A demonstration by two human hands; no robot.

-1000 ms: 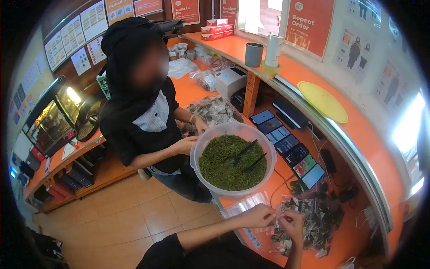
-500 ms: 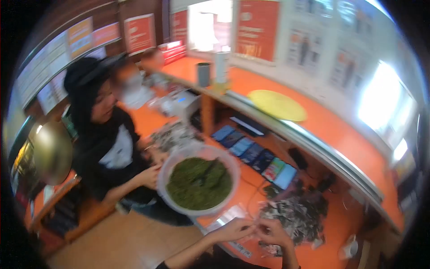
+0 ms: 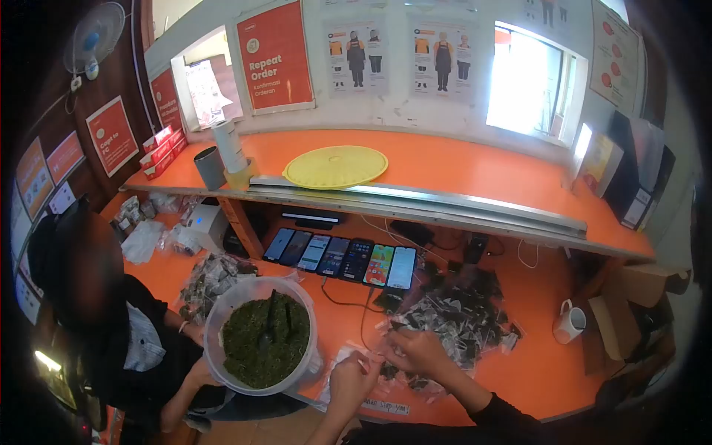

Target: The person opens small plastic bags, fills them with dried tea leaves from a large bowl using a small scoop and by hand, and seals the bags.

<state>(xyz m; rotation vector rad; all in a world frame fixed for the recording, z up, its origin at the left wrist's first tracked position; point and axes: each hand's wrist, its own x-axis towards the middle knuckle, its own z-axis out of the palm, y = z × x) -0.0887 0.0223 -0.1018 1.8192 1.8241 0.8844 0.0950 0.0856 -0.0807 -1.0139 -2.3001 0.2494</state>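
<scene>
And here you are, both hands working in front of you, just to the right of the big tub (image 3: pixel 311 326) and on its near side! Your left hand (image 3: pixel 354 382) is curling inward, thumb and finger pressing together, and your right hand (image 3: pixel 421 351) is meeting it tip to tip. Between them you seem to be pinching a small bit of clear plastic (image 3: pixel 377 357), though it is too small for anyone to be telling its exact shape.

Right of the tub, a loose heap of packets (image 3: pixel 456 315) is spreading over the orange worktop (image 3: pixel 519 371), dark and silvery, and your right hand is hovering at its near edge. The tub itself is holding a mass of green shreds (image 3: pixel 248 348), with two black utensils (image 3: pixel 268 320) standing in it. On its left a co-worker (image 3: pixel 144 337) in dark clothing is leaning close, a hand (image 3: pixel 202 373) resting against the tub's side.

Beyond the tub, on its far left, a second heap of packets (image 3: pixel 211 282) is lying. Beyond and to the right of the tub, seven phones (image 3: pixel 357 259) are sitting in a row, screens glowing. Farther behind the tub, a yellow disc (image 3: pixel 336 166) is lying flat on the upper shelf (image 3: pixel 460 167). Well to the tub's right, a white mug (image 3: pixel 569 324) is standing near a cardboard box (image 3: pixel 630 319).
</scene>
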